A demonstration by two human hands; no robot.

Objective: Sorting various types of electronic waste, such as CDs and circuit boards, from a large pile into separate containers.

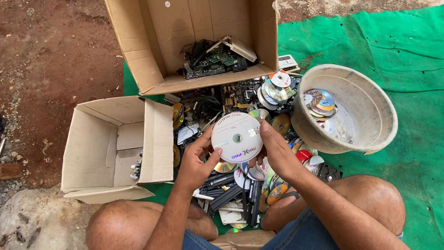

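Note:
I hold a white disc (237, 137) flat between both hands, above a heap of electronic scrap. My left hand (198, 159) grips its left edge with thumb on top. My right hand (274, 150) grips its right edge. Under the disc lies a pile of loose discs (273, 185) and black drive parts (226, 192). More discs (276, 88) are heaped just beyond, beside a dirty round basin (370, 134) that holds several discs (320, 104).
A large open cardboard box (152, 46) at the top holds circuit boards (217, 62) and cables. A smaller open box (99, 148) lies on its side at the left. A green tarp (393, 41) covers the ground on the right, bare earth on the left. My knees frame the bottom.

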